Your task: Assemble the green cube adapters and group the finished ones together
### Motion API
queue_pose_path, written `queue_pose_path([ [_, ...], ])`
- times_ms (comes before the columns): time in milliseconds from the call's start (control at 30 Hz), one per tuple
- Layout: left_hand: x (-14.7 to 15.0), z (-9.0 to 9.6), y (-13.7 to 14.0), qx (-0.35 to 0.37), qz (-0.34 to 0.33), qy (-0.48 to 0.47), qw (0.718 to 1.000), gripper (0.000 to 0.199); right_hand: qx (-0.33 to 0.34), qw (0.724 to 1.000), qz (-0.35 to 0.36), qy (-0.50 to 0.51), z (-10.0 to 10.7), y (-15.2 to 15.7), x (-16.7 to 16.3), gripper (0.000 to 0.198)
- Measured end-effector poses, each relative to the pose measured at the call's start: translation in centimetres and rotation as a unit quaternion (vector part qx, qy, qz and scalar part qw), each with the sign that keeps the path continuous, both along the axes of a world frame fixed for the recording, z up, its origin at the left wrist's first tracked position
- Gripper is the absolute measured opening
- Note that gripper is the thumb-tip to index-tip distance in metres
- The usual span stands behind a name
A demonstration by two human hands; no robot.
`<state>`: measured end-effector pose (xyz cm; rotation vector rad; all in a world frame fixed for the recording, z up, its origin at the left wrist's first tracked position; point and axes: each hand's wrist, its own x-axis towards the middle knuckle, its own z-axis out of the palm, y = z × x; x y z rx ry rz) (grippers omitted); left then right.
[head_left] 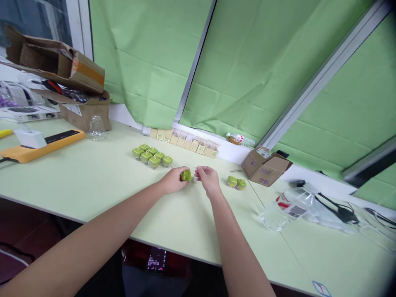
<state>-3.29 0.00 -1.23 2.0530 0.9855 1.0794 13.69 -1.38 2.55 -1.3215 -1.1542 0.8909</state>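
My left hand is closed round a small green square cup, tilted so its hollow inside faces me. Just to its right, my right hand has its fingers pinched together; whatever they hold is too small to make out. Left of my hands, several small green square-topped pieces stand in a group on the table, each with a clear base and a short pale stick on top. Two more green pieces sit together to the right of my right hand.
A row of small beige boxes lines the table's back edge. At right are a cardboard box and a large clear bottle. A clear jar, an orange power strip and stacked cartons occupy the left.
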Motion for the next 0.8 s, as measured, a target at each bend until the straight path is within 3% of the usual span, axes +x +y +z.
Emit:
queue_pose_path([
  [267, 0.0, -0.3, 0.4, 0.001, -0.007, -0.015, 1.0, 0.044, 0.031, 0.999, 0.041, -0.011, -0.3, 0.1, 0.3, 0.034],
  [800, 0.0, 0.5, 0.1, 0.049, 0.027, -0.041, 0.998, 0.041, 0.04, 0.988, 0.09, -0.12, 0.3, -1.0, 0.0, 0.034],
])
